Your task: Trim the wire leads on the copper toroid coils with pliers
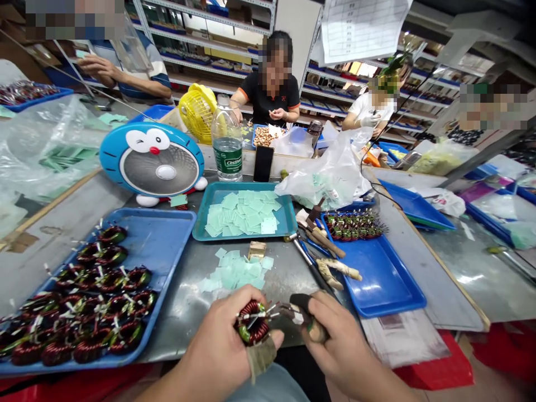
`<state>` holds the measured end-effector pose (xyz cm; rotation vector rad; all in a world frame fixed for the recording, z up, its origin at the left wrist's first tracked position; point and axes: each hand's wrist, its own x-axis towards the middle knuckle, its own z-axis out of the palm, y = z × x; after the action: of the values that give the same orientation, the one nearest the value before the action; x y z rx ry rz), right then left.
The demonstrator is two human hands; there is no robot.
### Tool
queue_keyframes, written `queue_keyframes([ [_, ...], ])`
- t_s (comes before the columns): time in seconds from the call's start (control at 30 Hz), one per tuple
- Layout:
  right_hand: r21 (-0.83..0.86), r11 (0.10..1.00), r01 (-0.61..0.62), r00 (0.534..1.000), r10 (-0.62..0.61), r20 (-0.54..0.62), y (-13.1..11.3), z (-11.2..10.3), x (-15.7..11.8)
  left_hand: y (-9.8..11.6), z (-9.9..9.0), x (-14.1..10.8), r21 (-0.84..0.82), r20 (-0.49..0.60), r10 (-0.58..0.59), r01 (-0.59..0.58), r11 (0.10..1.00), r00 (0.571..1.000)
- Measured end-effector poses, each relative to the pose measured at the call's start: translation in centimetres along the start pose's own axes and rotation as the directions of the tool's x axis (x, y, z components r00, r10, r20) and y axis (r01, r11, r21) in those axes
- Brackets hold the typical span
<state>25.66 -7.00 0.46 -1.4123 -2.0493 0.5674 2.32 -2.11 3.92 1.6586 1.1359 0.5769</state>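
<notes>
In my left hand [228, 340], whose thumb is wrapped with tape, I grip a toroidal coil [253, 324] wound with dark red wire on a green core. Its thin wire leads stick out to the right. My right hand [335, 329], with a dark cover on one finger, is closed around a pliers-like hand tool [293, 314]. The tool's dark metal head meets the leads; whether its jaws are closed on them, I cannot tell. Just beyond my hands lies a pile of pale green square sheets [238, 271], with a small wooden block [257, 250] beside it.
At left, a blue tray [167, 237] holds rows of similar coils. A teal tray [247, 235] carries more green squares. Hand tools [322, 245] lie beside the right blue tray [383, 279], which holds small coils. A blue fan [154, 162] and water bottle [227, 145] stand behind; people sit beyond.
</notes>
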Motion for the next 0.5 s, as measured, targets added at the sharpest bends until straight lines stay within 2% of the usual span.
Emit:
queue_keyframes([
  [0.2,0.257,0.957,-0.134,0.99,0.115,0.086,-0.5,2.4,-0.3,-0.9,0.3,-1.3,-0.019,-0.061,0.075,-0.077,0.997,0.995],
  [0.27,0.394,0.899,-0.192,0.981,0.164,0.104,-0.8,4.1,-0.6,-1.3,0.3,-1.5,-0.023,-0.09,0.106,-0.109,0.994,0.99],
  [0.37,0.569,0.774,-0.278,0.96,0.215,0.177,-1.1,6.1,-0.7,-1.9,-0.2,-1.2,0.031,-0.061,0.138,-0.136,0.99,0.989],
  [0.43,0.589,0.748,-0.306,0.951,0.215,0.221,-0.8,6.0,-0.6,-2.1,-1.0,-0.9,0.092,-0.035,0.126,-0.122,0.988,0.991],
  [0.5,0.632,0.7,-0.333,0.943,0.26,0.209,-0.1,4.7,-0.4,-2.2,-1.9,-0.7,0.151,-0.059,0.09,-0.08,0.985,0.994],
])
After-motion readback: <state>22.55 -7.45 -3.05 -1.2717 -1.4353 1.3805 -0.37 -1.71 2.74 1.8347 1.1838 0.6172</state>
